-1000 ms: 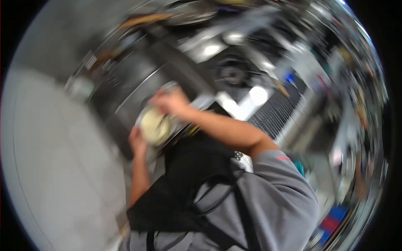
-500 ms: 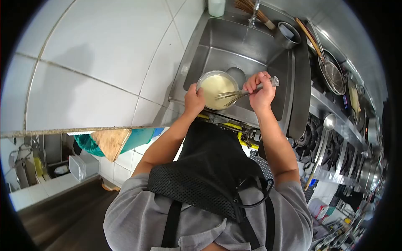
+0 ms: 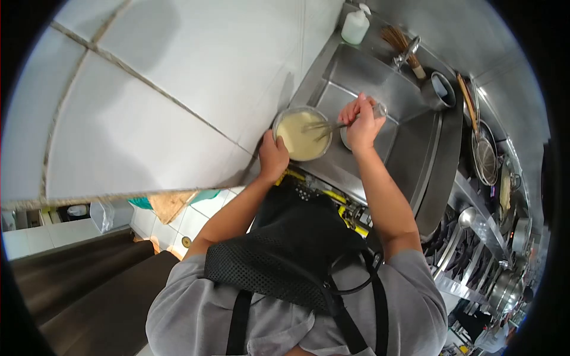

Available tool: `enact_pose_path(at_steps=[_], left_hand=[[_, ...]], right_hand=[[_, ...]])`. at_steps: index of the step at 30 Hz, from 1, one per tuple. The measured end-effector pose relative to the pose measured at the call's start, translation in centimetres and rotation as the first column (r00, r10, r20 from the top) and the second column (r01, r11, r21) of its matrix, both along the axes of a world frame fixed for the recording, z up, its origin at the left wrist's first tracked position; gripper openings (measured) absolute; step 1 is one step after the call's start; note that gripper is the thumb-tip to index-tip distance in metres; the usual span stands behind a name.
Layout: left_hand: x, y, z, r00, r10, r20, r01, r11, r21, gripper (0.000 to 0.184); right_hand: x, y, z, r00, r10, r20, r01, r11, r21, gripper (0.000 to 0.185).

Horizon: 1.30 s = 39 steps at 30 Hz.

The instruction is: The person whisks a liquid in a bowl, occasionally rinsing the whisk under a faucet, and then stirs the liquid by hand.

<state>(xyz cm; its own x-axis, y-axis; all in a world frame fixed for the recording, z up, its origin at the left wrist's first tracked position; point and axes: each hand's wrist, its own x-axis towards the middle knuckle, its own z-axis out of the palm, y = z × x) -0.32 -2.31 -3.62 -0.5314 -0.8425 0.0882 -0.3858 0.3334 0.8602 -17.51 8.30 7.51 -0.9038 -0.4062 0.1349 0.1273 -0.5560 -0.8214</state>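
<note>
My left hand point(image 3: 274, 156) grips the near left rim of a round bowl point(image 3: 276, 127), thumb over the edge. Pale yellow, creamy liquid point(image 3: 295, 141) fills much of it. In my right hand point(image 3: 363, 123) is a metal whisk point(image 3: 332, 126), held by its thick handle with the fingers wrapped round. The wires of the whisk reach over the rim and into the liquid. The bowl is at the near left edge of a steel sink point(image 3: 409, 136); whether it rests on that edge is hidden.
A white pump bottle point(image 3: 355, 26), a straw brush point(image 3: 401, 43) and a faucet point(image 3: 408, 52) stand behind the sink. A metal pot point(image 3: 438, 92) sits at its right corner. Strainers point(image 3: 485, 160), a ladle point(image 3: 467, 218) and stove burners lie to the right. White wall tiles point(image 3: 148, 130) rise at left.
My view has turned, so the sink appears farther right and tilted. The bowl has shifted left relative to the sink, away from the drain. Both hands keep their holds.
</note>
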Motion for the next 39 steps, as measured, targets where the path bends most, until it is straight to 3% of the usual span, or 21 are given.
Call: enact_pose_path(at_steps=[4, 8, 10, 12, 14, 16, 18, 20, 21, 23, 24, 26, 30, 33, 35, 39], left_hand=[[0.2, 0.4, 0.1, 1.000, 0.000, -0.014, 0.000, 1.000, -0.029, 0.022], [0.2, 0.8, -0.3, 0.985, -0.019, -0.171, 0.015, 1.000, -0.021, 0.023], [-0.2, 1.0, -0.7, 0.988, 0.033, -0.154, -0.036, 0.999, -0.015, 0.025], [-0.2, 1.4, -0.8, 0.986, 0.103, -0.130, -0.105, 0.994, -0.009, 0.027], [-0.2, 1.4, -0.3, 0.989, 0.110, -0.101, -0.111, 0.994, -0.007, 0.033], [-0.2, 1.3, -0.6, 0.987, 0.122, -0.105, -0.119, 0.992, 0.035, 0.035], [0.0, 1.3, -0.9, 0.987, 0.125, -0.101, -0.116, 0.990, 0.084, 0.036], [0.1, 1.5, -1.1, 0.987, 0.137, -0.084, -0.125, 0.983, 0.136, 0.036], [0.0, 1.5, -1.1, 0.984, 0.153, -0.088, -0.141, 0.981, 0.132, 0.036], [0.0, 1.5, -1.1, 0.985, 0.162, -0.055, -0.157, 0.983, 0.098, 0.034], [0.1, 1.7, -1.2, 0.984, 0.171, -0.054, -0.165, 0.982, 0.095, 0.034], [-0.1, 1.5, -1.3, 0.980, 0.142, -0.140, -0.141, 0.990, 0.016, 0.034], [-0.1, 1.3, -1.6, 0.983, 0.159, -0.089, -0.151, 0.984, 0.093, 0.037], [0.2, 1.2, -2.4, 0.982, 0.123, -0.141, -0.131, 0.990, -0.050, 0.039], [0.2, 1.2, -2.0, 0.989, 0.102, -0.110, -0.096, 0.994, 0.061, 0.041], [0.2, 1.2, -2.1, 0.988, 0.119, -0.103, -0.113, 0.992, 0.060, 0.040]], right_hand=[[0.5, -2.6, -0.5, 0.995, 0.040, 0.094, -0.043, 0.999, 0.029, 0.037], [0.2, -2.6, -0.9, 0.959, 0.252, 0.129, -0.260, 0.964, 0.051, 0.036], [-0.3, -2.3, -0.3, 0.931, 0.340, 0.131, -0.352, 0.933, 0.075, 0.036], [-0.9, -2.3, 0.6, 0.947, 0.321, 0.007, -0.317, 0.929, 0.190, 0.034], [-1.8, -3.2, 0.5, 0.944, 0.331, -0.017, -0.322, 0.929, 0.182, 0.034], [-2.2, -4.0, 0.3, 0.978, 0.194, -0.074, -0.184, 0.976, 0.119, 0.035], [-1.9, -4.5, -0.7, 0.978, 0.205, -0.041, -0.205, 0.979, 0.010, 0.032], [-1.1, -4.6, -1.4, 0.955, 0.295, 0.039, -0.291, 0.953, -0.083, 0.033], [-1.1, -4.5, -1.6, 0.950, 0.311, 0.035, -0.307, 0.948, -0.087, 0.033], [-1.4, -4.3, -2.0, 0.847, 0.532, -0.002, -0.531, 0.846, -0.057, 0.034], [-1.5, -4.1, -1.4, 0.842, 0.539, -0.003, -0.538, 0.841, -0.060, 0.034], [-2.2, -4.2, 0.2, 0.797, 0.603, -0.047, -0.598, 0.797, 0.084, 0.033], [-3.3, -6.0, 0.5, 0.869, 0.475, -0.139, -0.458, 0.878, 0.139, 0.033], [-2.2, -6.7, -0.1, 0.895, 0.420, -0.153, -0.419, 0.907, 0.041, 0.030], [-0.9, -7.2, -0.4, 0.923, 0.348, -0.166, -0.349, 0.937, 0.019, 0.028], [1.6, -5.9, -0.7, 0.834, 0.537, -0.123, -0.541, 0.841, 0.005, 0.027]])
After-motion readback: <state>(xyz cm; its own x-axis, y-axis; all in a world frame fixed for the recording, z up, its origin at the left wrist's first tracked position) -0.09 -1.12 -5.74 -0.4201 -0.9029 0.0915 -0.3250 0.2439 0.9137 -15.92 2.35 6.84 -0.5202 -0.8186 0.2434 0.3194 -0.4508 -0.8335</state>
